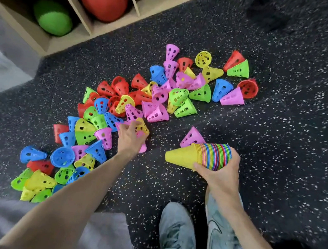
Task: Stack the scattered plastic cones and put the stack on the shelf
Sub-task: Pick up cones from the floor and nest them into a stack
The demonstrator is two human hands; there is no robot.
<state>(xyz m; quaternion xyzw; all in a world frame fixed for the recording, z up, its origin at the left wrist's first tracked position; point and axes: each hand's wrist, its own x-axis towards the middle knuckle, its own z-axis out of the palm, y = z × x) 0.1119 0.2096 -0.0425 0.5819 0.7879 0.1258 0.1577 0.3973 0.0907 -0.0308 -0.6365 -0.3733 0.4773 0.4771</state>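
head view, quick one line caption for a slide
Right hand holds the cone stack while left hand picks a pink cone from the pile.

The left hand (pixel 130 138) is reaching forward on a bare, outstretched arm, fingers curling down, apparently pinching something, though blur is hiding the contact. The right hand (pixel 219 171) is gripping, fingers wrapped, wrist bent.

Bright even light, soft shadows, motion blur at edges, wide-angle bending
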